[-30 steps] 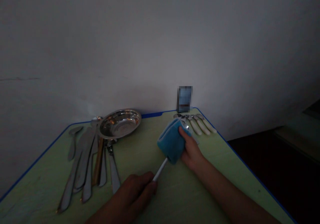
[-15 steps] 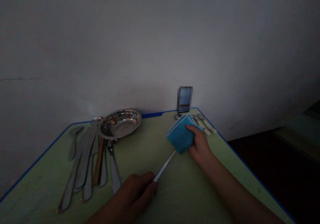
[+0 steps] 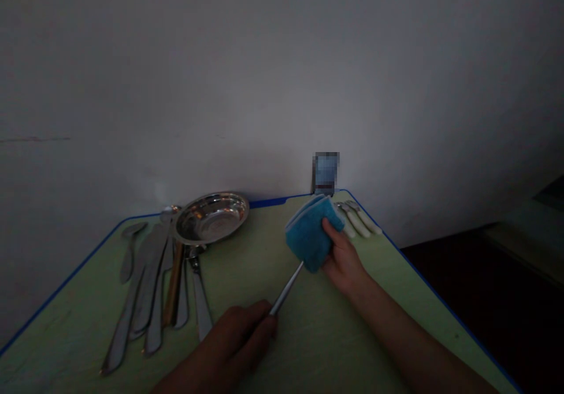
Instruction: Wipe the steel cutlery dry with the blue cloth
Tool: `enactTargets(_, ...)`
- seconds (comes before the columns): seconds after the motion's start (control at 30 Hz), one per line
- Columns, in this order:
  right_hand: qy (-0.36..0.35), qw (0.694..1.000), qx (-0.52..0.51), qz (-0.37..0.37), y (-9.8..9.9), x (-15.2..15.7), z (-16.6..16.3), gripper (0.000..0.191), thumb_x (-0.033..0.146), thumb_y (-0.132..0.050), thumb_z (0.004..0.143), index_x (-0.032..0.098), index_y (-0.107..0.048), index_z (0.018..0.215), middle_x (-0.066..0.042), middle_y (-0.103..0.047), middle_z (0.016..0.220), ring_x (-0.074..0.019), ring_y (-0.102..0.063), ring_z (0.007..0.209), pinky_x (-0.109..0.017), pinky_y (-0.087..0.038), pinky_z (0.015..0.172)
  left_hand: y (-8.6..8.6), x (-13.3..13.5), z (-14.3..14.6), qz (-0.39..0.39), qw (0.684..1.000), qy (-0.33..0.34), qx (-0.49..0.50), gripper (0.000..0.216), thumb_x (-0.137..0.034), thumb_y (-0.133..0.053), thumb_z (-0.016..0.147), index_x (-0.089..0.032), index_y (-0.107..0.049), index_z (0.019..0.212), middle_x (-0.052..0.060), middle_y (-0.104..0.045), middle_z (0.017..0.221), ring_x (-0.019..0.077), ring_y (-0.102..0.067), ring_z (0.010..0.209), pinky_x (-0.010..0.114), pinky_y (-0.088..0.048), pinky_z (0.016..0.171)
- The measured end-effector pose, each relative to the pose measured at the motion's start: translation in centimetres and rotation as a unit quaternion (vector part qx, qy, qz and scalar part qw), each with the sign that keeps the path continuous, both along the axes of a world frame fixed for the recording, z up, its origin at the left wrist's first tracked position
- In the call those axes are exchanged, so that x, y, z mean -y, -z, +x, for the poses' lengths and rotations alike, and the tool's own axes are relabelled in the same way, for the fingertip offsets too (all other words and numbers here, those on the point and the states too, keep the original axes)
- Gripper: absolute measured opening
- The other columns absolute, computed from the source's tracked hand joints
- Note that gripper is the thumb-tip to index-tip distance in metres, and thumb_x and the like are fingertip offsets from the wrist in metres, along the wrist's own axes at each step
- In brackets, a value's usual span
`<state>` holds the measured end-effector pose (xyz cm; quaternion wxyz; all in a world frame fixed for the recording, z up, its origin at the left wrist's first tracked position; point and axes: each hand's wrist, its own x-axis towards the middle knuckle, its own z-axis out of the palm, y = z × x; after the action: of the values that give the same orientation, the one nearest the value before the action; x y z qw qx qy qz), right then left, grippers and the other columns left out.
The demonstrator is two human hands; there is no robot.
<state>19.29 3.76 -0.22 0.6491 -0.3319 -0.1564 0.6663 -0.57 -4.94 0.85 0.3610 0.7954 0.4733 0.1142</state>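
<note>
cloth [image 3: 309, 236] is back over the metal utensil [image 3: 286, 288]. Half a second ago it sat clear of the tip, further right of the steel bowl [image 3: 214, 216]. Now the tip is buried in the fold again. right hand [image 3: 342, 260] fingers [image 3: 331, 229] pinch the cloth around it. left hand [image 3: 240, 338] hasn't shifted: fingers curled tight on the handle end, nearer than the bowl, low over the surface [image 3: 317, 347]. Reads as another wipe stroke along the shaft. cutlery row [image 3: 152, 288] by the bowl is untouched.
</note>
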Motion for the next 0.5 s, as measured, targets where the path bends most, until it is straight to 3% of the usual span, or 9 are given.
enactTargets(0.2,0.044,0.998,0.003,-0.035,0.13,-0.06,0.09,0.035,0.043,-0.063,0.07,0.018,-0.062,0.095,-0.004,-0.071,0.086,-0.0194,-0.065,0.084,-0.034,-0.052,0.076,-0.06,0.0,0.11,-0.003,1.0,-0.003,0.013,0.028,-0.035,-0.035,0.09,-0.021,-0.051,0.072,-0.005,-0.055,0.063,0.0115,-0.054,0.064,0.02,-0.041,0.066)
enactTargets(0.5,0.099,0.99,0.098,-0.006,0.33,0.13,-0.01,0.036,0.035,-0.072,0.061,0.017,-0.064,0.091,-0.004,-0.071,0.089,-0.0198,-0.065,0.085,-0.035,-0.05,0.081,-0.24,0.22,-0.49,-0.028,0.999,-0.004,0.022,0.024,-0.038,-0.036,0.088,-0.022,-0.05,0.078,-0.003,-0.058,0.07,0.013,-0.054,0.069,0.021,-0.042,0.066)
